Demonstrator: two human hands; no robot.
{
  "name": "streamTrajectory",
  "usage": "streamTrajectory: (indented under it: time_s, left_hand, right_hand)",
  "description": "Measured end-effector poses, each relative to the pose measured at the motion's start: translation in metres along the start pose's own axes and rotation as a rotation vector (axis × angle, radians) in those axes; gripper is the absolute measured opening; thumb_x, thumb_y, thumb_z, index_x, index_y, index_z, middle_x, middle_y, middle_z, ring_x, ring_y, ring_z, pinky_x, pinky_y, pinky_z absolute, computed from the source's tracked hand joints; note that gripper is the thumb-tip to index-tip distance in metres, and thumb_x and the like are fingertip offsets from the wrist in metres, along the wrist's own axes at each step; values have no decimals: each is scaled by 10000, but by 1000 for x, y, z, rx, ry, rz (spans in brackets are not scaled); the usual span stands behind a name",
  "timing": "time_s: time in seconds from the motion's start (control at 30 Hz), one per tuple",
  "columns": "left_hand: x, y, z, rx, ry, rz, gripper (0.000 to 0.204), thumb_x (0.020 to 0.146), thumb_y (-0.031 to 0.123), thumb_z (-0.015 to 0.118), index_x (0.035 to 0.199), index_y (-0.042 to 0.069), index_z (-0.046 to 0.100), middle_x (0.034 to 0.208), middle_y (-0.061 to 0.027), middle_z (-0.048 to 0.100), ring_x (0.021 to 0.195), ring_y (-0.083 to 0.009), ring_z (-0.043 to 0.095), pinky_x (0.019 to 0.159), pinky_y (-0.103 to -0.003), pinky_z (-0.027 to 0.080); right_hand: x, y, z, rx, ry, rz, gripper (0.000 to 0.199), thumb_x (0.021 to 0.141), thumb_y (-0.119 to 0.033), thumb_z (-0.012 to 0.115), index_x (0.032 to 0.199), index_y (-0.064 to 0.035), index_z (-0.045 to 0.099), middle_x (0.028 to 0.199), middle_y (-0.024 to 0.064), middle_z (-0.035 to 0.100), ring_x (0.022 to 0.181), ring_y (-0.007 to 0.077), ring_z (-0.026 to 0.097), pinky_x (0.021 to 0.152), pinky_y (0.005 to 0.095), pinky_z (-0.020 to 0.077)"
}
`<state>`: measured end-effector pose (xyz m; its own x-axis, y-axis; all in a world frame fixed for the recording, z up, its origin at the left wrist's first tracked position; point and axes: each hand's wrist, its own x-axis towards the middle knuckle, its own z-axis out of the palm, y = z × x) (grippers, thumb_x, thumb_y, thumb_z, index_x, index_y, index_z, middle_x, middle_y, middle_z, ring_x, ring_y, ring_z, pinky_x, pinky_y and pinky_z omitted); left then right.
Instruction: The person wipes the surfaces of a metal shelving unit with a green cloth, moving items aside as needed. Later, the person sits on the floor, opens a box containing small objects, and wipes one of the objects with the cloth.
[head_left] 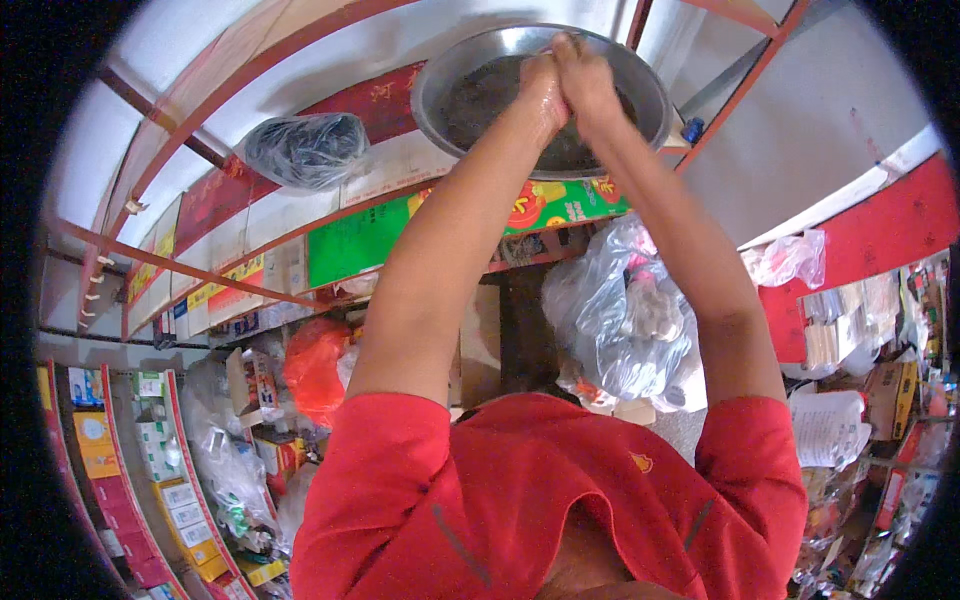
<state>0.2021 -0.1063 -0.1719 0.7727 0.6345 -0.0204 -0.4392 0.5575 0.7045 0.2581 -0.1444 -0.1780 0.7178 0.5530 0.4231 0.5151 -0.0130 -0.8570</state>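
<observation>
A wide round metal basin (648, 105) stands on the shelf at the top of the view, with dark contents (482, 100) in its bottom that I cannot make out. Both my arms stretch out to it. Over its far half, my left hand (545, 82) and my right hand (587, 75) are pressed together, fingers closed. The right hand's fingers are slightly smeared by motion. Wetness glints on my left wrist. Whatever the hands hold between them, if anything, is hidden.
Left of the basin lies a clear plastic bag (308, 150) with something dark inside. Reddish-brown shelf bars (190, 270) cross the left side. Below hang a large clear plastic bag (640, 310) and a red bag (316, 370). Boxed goods (110, 490) fill racks at lower left.
</observation>
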Motion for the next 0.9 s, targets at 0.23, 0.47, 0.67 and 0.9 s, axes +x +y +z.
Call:
streamTrajectory:
  time_s: [0.23, 0.47, 0.67, 0.9]
  left_hand:
    - [46, -35, -2, -96, -173, -146, 210, 905, 203, 480, 931, 65, 637, 861, -146, 654, 815, -311, 615, 755, -460, 508]
    - [60, 3, -87, 113, -305, -60, 280, 900, 332, 523, 858, 72, 618, 842, -115, 646, 778, -257, 617, 708, -394, 527]
    - [-28, -17, 28, 412, -50, 308, 394, 946, 348, 512, 1199, 49, 556, 1098, -119, 612, 987, -252, 579, 886, -373, 463]
    - [30, 2, -28, 1085, -173, 709, 522, 976, 454, 421, 1206, 5, 559, 1079, -161, 615, 1000, -254, 563, 895, -359, 429]
  right_hand:
    - [28, 40, -32, 786, -45, 276, 241, 896, -210, 542, 936, 6, 643, 798, 73, 619, 748, 234, 563, 694, 376, 461]
    - [-43, -33, 13, 65, 163, -342, 302, 913, -219, 501, 1006, 34, 637, 898, 283, 636, 853, 455, 604, 749, 442, 485]
    - [40, 1, -35, 323, 97, 88, 353, 961, -244, 474, 908, 78, 609, 808, 225, 641, 712, 388, 605, 638, 458, 469]
    - [41, 10, -10, 834, -302, 387, 297, 959, -240, 474, 862, 8, 606, 767, 159, 608, 642, 293, 559, 571, 423, 455]
